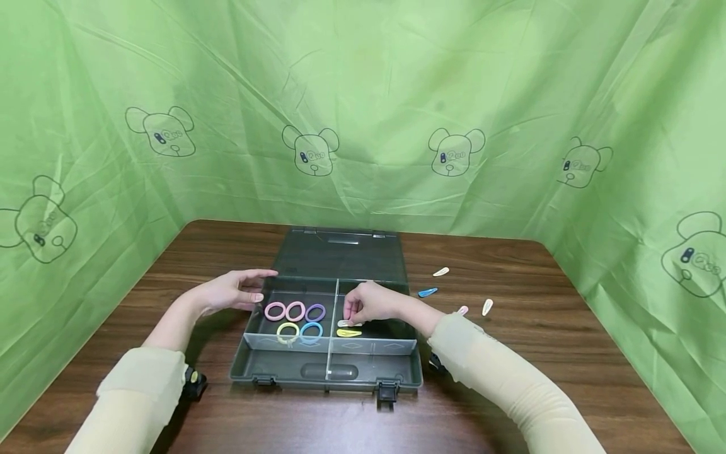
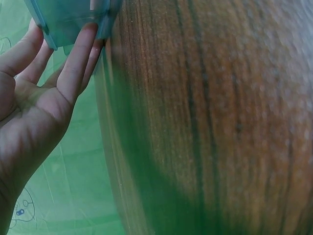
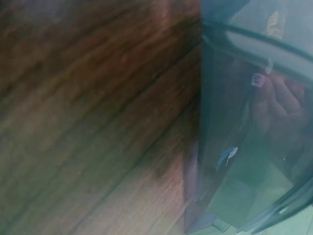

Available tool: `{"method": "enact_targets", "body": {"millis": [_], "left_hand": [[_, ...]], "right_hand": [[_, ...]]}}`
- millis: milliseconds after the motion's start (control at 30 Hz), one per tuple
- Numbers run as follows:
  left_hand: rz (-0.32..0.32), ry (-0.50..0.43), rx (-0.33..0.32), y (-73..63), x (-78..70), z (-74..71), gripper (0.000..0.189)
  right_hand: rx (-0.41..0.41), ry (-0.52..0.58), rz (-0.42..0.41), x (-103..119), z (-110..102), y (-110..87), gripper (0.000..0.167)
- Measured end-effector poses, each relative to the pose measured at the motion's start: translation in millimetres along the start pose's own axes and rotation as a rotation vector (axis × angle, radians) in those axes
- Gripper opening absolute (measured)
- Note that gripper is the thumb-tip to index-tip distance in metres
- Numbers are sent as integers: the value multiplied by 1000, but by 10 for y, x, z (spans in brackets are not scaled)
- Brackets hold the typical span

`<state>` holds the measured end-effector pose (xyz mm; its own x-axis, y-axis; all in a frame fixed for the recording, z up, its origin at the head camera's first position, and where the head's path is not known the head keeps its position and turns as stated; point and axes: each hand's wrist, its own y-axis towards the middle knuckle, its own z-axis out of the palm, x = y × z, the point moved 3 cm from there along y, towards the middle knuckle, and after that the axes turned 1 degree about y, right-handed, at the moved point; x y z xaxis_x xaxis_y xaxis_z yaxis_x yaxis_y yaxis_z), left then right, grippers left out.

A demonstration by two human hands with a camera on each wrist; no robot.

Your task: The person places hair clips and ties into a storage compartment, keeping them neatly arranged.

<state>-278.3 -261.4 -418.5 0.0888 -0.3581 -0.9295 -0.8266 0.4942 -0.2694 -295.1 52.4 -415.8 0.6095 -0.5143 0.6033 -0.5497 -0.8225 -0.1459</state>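
A dark translucent organizer box (image 1: 324, 386) lies on the table with its lid (image 1: 344, 255) folded back. In its right rear compartment my right hand (image 1: 368, 302) pinches a whitish snap hair clip (image 1: 343, 323) low over the floor, just behind a yellow snap hair clip (image 1: 348, 333). Through the box wall, the right wrist view shows this hand (image 3: 281, 105) dimly. My left hand (image 1: 229, 291) touches the box's left side with fingers extended; in the left wrist view, its fingertips (image 2: 88, 30) rest against the box corner. Several hair ties, including a purple one (image 1: 315, 313), lie in the left rear compartment.
Right of the box lie a blue hair clip (image 1: 428, 292), two pale clips, one farther back (image 1: 441, 272), and a pinkish clip (image 1: 462, 310) by my right sleeve. Clear dividers (image 1: 374, 345) split the box. A green cloth (image 1: 386, 75) hangs around the table.
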Motion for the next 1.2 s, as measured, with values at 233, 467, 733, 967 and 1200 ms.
{"method": "enact_targets", "body": {"millis": [233,467,733,967,1200], "left_hand": [[2,-2,1,3,-25,12,61],[4,3,13,29,-6,20,61],[2,-2,12,23,17,19,62],[-1,-5,6,11,15,16,62],[5,-3,5,-2,8,12,61]], "right_hand": [[-18,-41,-2,14,-2,-24,8],[-26,-72,-21,21,-8,-58,7],[-64,-73,-67,53,-144,-164,8],[-112,-46,-118,63,-313,-340,10],[-149,-22,-124,112,-530,-613,11]]}}
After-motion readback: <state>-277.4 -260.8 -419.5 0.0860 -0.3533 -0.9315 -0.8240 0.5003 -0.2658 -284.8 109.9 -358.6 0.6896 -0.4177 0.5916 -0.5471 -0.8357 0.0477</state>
